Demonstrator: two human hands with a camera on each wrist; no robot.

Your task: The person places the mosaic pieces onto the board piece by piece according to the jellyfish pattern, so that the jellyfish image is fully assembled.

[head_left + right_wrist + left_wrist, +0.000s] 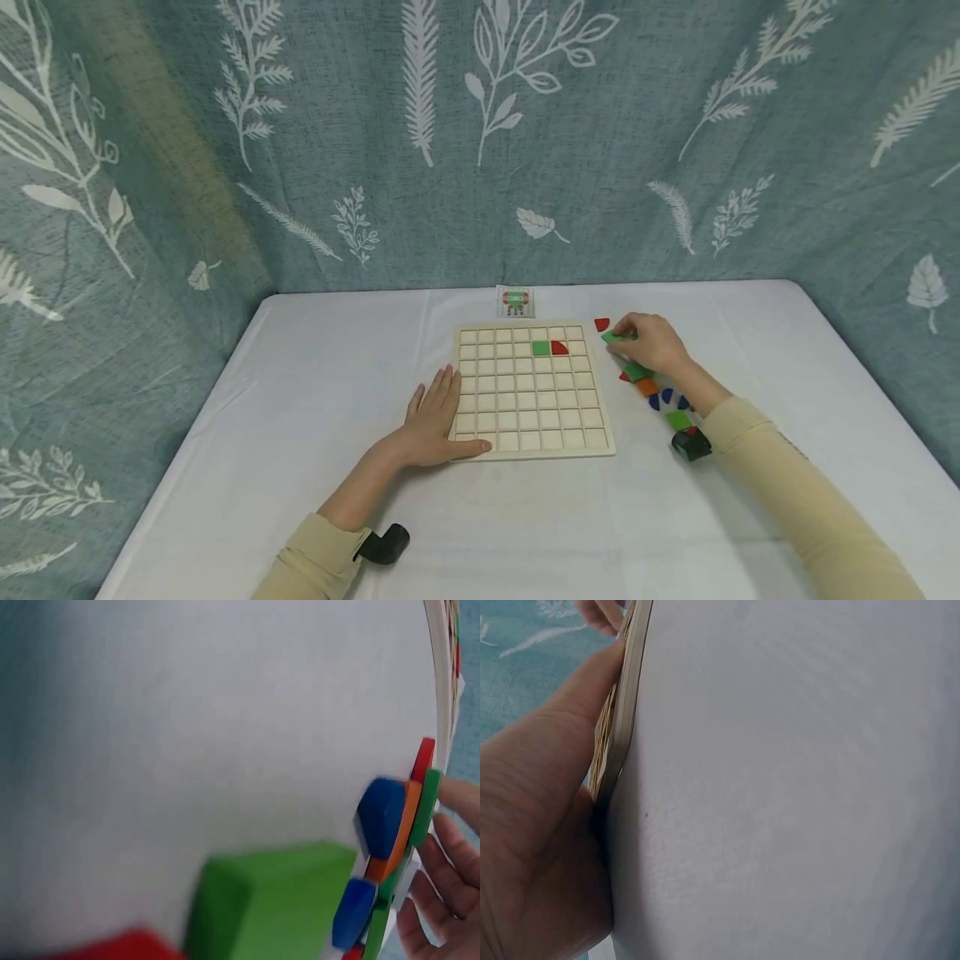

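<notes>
A wooden grid board lies flat, with a green square tile and a red rounded tile side by side near its top. My left hand rests at the board's lower left, fingers straight along the left edge and thumb over the bottom edge. Off the board's upper right, my right hand pinches a green tile, partly hidden by the fingers. A red tile lies just beyond it. In the right wrist view, the right fingers show behind several coloured tiles.
Loose tiles trail down the board's right side: a green one, an orange one, several blue ones and a lower green square. Behind the board lies a small pattern card. A leaf-patterned curtain hangs behind the white-covered table.
</notes>
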